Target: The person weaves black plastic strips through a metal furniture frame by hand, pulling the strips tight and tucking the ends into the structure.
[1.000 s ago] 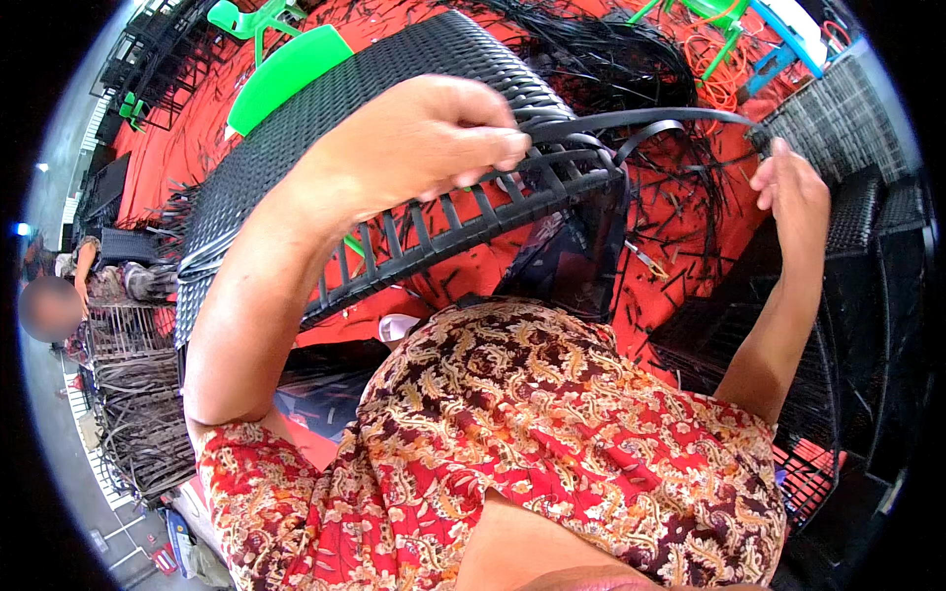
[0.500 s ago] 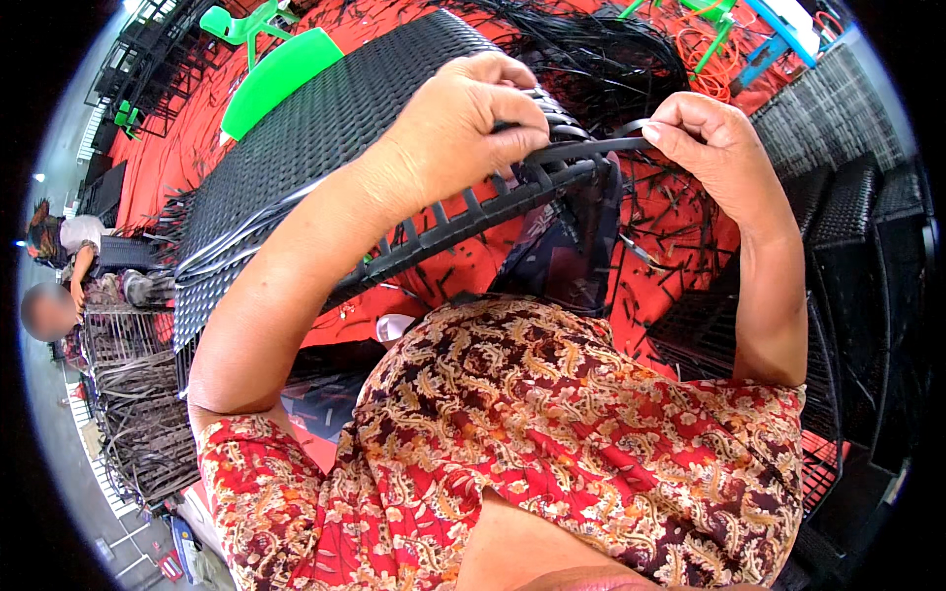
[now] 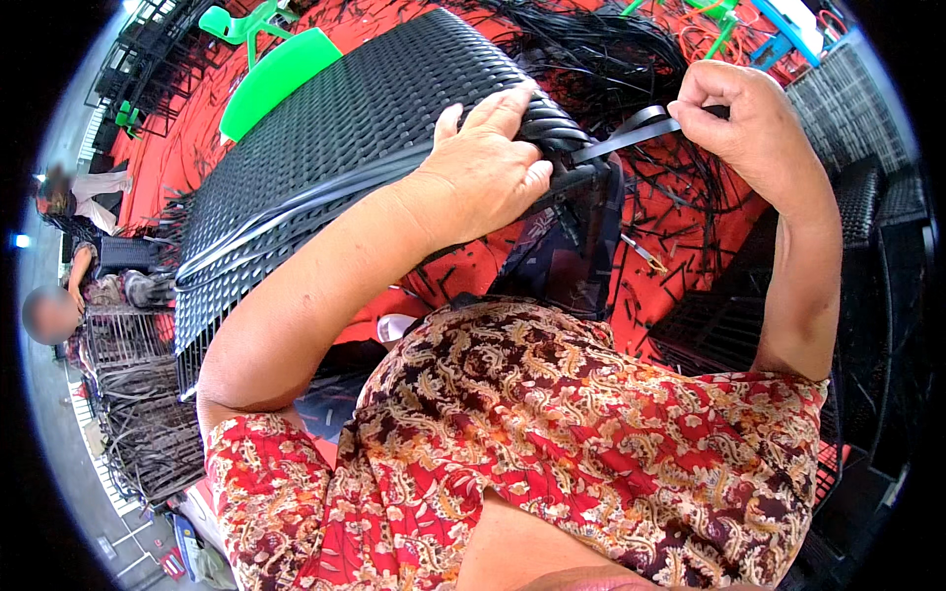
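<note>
A black woven rattan panel (image 3: 365,113) on a frame slants across in front of me, its near right corner wrapped in braided strip. My left hand (image 3: 493,163) lies on the panel near that corner, fingers spread over the edge, gripping nothing that shows. From the corner a flat black plastic strip (image 3: 623,138) runs taut to the right. My right hand (image 3: 724,113), raised to the right, is closed on this strip, and part of the strip curls in a loop beside the fingers. Several long loose strips (image 3: 261,234) lie along the panel under my left forearm.
Cut black scraps litter the red floor covering (image 3: 670,222), with a thin pointed tool (image 3: 642,253) among them. A tangled heap of black strips (image 3: 601,59) lies beyond the panel. A green chair (image 3: 286,84) stands behind it. Dark woven pieces (image 3: 862,202) stand at right; another person (image 3: 84,266) works at far left.
My right hand has moved up and right, pulling the strip tighter. My left hand has let go of the strip and come down onto the panel near its corner.
</note>
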Available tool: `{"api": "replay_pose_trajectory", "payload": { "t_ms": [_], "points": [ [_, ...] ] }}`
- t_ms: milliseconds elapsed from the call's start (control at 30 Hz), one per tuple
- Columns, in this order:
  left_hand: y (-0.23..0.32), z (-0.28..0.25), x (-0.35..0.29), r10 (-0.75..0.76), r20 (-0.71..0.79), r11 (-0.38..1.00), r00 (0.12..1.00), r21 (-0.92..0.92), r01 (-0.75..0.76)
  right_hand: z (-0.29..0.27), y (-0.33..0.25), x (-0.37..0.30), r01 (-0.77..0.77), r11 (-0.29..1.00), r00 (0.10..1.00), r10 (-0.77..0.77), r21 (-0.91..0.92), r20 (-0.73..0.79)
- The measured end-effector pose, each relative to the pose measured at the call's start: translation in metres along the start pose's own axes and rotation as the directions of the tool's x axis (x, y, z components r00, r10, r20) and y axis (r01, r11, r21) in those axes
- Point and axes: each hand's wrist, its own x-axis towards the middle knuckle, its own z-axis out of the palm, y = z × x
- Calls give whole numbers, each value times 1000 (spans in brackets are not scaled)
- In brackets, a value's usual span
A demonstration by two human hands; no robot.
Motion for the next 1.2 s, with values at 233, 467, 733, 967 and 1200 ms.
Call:
{"api": "replay_pose_trajectory", "payload": {
  "t_ms": [233, 467, 733, 967, 1200],
  "points": [
    [-16, 6, 1, -58, -94, 974, 994, -224, 36, 10, -9, 8, -51, 998, 997, 49, 35, 63],
    [-17, -7, 11, -118, 134, 848, 984, -503, 170, 24, 8, 7, -79, 981, 992, 59, 179, 115],
    [-10, -6, 13, -245, 236, 563, 940, -755, 336, 30, 20, 0, -190, 932, 973, 136, 310, 186],
    [-7, -8, 7, -251, 236, 318, 939, -896, 311, 38, 25, 2, -200, 922, 962, 121, 331, 244],
    [-14, -13, -4, -291, 252, 128, 923, -946, 298, 36, 24, 2, -215, 866, 954, 87, 451, 288]
  ]
}}
